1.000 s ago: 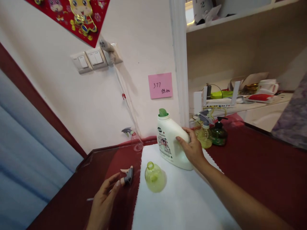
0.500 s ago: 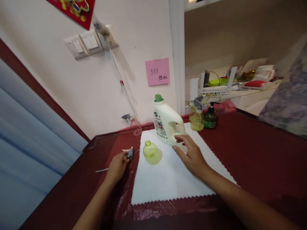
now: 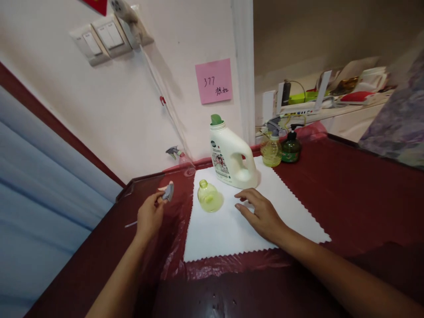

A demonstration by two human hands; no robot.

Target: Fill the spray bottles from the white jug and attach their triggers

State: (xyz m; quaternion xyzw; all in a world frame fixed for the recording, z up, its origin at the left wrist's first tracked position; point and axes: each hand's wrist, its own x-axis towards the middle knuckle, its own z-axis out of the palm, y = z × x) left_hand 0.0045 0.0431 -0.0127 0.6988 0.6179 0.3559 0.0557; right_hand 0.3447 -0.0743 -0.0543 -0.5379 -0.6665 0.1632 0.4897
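the left hand (image 3: 149, 216) grips a spray top (image 3: 167, 191). the right hand (image 3: 261, 213) lies open on the white cloth (image 3: 291, 212), near the little green bottle (image 3: 208, 198).

"377" handwritten on pink sticky note (image 3: 213, 81)

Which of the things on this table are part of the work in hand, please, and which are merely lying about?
In hand: spray head in left hand; open yellow bottle; right hand on white cloth.
Lying about: detergent jug, pink note, green pump bottle.
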